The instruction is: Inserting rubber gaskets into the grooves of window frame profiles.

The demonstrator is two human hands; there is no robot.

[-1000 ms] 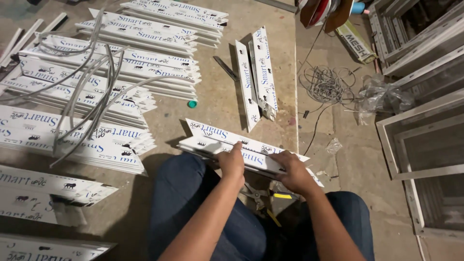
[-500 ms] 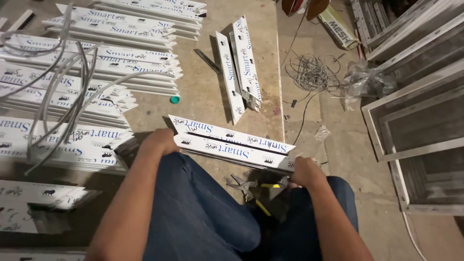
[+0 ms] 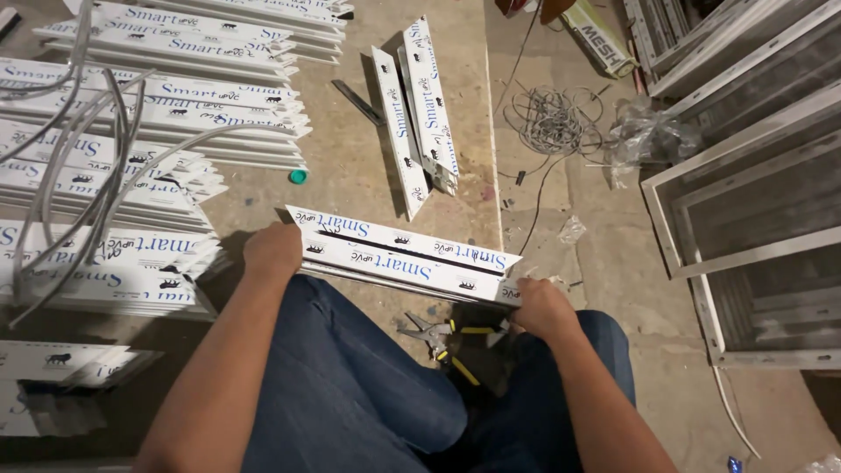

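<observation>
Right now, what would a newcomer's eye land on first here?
The white strip held at both ends across the lap, left hand on one end and right hand on the other. Next, the big stacks of strips on the floor to the left, and pliers between the knees.

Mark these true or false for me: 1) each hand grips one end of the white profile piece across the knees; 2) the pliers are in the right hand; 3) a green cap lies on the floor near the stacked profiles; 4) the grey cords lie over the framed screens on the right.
1) True: the left hand holds one end of the white profile piece and the right hand the other.
2) False: the pliers lie on the floor between the knees, in neither hand.
3) True: the green cap sits by the stacked profiles.
4) False: the grey cords drape over the stacked profiles on the left, not the framed screens.
</observation>
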